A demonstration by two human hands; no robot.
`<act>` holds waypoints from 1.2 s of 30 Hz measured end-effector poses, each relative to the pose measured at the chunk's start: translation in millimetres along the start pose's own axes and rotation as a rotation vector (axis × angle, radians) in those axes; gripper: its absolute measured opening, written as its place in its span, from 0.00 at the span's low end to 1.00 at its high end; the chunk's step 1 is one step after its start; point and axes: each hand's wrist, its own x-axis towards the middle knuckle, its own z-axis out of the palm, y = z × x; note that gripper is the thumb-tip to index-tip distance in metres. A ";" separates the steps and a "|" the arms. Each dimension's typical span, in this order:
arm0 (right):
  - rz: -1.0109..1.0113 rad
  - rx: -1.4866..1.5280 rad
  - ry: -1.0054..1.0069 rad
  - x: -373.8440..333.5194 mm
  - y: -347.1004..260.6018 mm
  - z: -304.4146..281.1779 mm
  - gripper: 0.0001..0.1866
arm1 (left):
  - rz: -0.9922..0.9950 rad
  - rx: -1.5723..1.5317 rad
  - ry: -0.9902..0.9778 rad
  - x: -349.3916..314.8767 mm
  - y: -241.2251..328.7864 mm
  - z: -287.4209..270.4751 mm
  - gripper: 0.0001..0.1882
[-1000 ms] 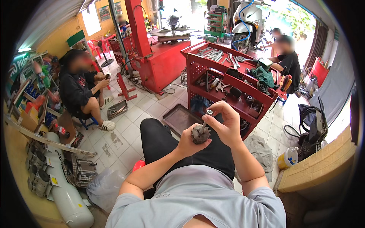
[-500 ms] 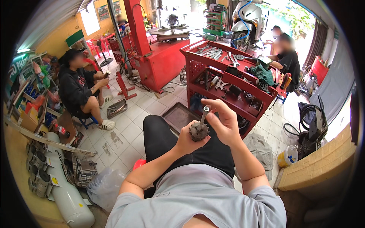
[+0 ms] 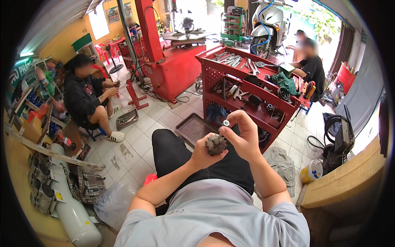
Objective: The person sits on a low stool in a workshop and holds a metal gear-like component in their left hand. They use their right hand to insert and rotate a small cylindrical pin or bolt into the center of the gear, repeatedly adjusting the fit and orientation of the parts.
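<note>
Above my lap, my left hand (image 3: 200, 153) is closed around a dark, greasy toothed gear (image 3: 216, 146). Out of the gear's face rises a short metal rod (image 3: 221, 134) with a round, hollow, shiny end (image 3: 226, 123). My right hand (image 3: 247, 138) pinches this rod just below that end, between thumb and fingers. The rod tilts up and to the right. Where it enters the gear is partly covered by my fingers.
A red tool cart (image 3: 251, 78) with wrenches stands ahead to the right. A dark metal tray (image 3: 193, 128) lies on the tiles before it. On the left, a seated person (image 3: 88, 92) handles something small; another (image 3: 308, 61) sits beyond the cart. A white bucket (image 3: 311, 171) is at right.
My right hand has gone from loosely spread beside the rod to pinching it near its end. The rod's end has tipped toward the right, and the gear has tilted with it.
</note>
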 end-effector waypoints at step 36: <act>0.018 0.083 -0.003 0.1 -2.4 2.9 0.14 | -0.009 0.004 0.010 -0.4 -6.6 -2.1 0.17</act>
